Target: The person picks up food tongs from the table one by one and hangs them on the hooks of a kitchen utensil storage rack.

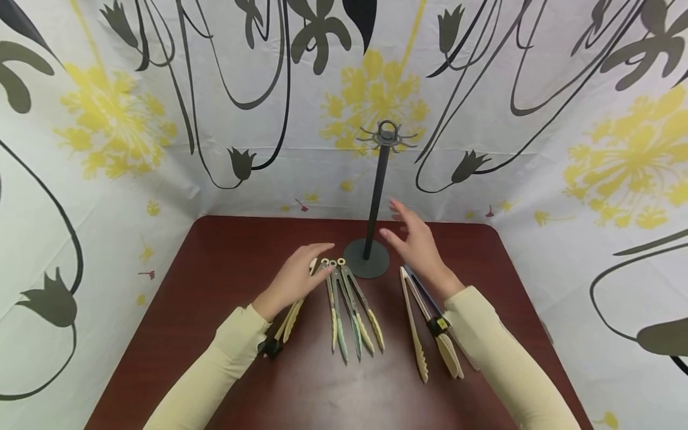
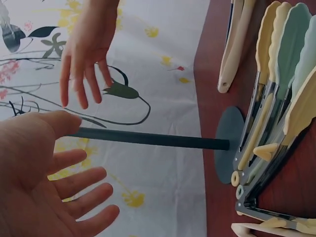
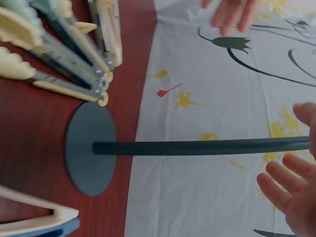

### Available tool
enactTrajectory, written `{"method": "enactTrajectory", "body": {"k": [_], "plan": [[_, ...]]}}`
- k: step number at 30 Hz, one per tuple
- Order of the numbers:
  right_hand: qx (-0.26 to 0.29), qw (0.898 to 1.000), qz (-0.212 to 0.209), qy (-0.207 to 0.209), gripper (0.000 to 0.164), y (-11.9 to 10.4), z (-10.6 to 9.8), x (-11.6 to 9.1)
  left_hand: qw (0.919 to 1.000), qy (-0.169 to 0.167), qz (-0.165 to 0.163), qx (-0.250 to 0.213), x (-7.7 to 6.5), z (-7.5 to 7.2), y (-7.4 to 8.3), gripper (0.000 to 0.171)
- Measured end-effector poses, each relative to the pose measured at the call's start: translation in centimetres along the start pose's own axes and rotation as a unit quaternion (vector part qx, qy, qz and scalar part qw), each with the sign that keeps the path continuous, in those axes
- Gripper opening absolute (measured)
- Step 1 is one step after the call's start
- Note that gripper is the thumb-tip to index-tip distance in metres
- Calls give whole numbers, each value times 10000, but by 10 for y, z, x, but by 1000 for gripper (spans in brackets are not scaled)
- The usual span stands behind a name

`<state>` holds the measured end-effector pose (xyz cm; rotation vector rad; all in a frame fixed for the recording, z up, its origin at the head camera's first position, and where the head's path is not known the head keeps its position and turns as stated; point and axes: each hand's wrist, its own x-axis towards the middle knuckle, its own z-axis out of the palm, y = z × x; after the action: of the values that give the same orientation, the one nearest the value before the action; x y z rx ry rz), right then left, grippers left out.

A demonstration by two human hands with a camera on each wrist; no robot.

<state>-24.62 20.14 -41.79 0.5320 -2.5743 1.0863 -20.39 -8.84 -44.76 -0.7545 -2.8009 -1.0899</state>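
Note:
A dark grey stand rises at the back of the table, with a thin pole (image 1: 378, 194), a round base (image 1: 356, 263) and a ring of hooks (image 1: 386, 138) at its top. My left hand (image 1: 292, 278) hovers left of the base, above the cream and green tongs (image 1: 378, 334), fingers extended and holding nothing. To the right of the pole, my right hand (image 1: 421, 248) is raised with fingers spread, also holding nothing. Both hands flank the pole (image 2: 148, 138) in the left wrist view. The hooks carry nothing.
Right of the base lie cream tongs (image 1: 421, 358) and blue-handled ones (image 1: 420, 282), partly under my right forearm. More cream tongs (image 1: 291, 323) lie beside my left wrist. The dark red table (image 1: 344, 397) ends against a patterned cloth (image 1: 301, 197).

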Motion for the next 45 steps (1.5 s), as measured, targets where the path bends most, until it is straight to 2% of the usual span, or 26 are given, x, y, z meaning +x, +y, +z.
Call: {"method": "enactTrajectory", "body": {"k": [5,9,16,20,27,35,45], "plan": [[557,9969,406,380,73,1,8,34,9978,130,-623,-183,0,5,-16,52],[777,9939,623,473,74,5,14,53,9931,253,-1048,-460,-3,12,-32,50],[1176,9873,912,553,70,9,23,69,9883,287,-1286,-768,-16,24,-48,46],[1123,9871,894,712,64,8,27,75,9849,224,-1461,-901,-23,29,-53,45],[932,9900,842,649,54,4,35,77,9844,325,-1441,-958,-32,30,-56,42],[1186,9870,869,648,55,5,34,72,9840,94,-1511,-939,-40,33,-59,37],[1271,9869,718,686,53,1,32,63,9833,-19,-1583,-900,-46,38,-57,35]]}}
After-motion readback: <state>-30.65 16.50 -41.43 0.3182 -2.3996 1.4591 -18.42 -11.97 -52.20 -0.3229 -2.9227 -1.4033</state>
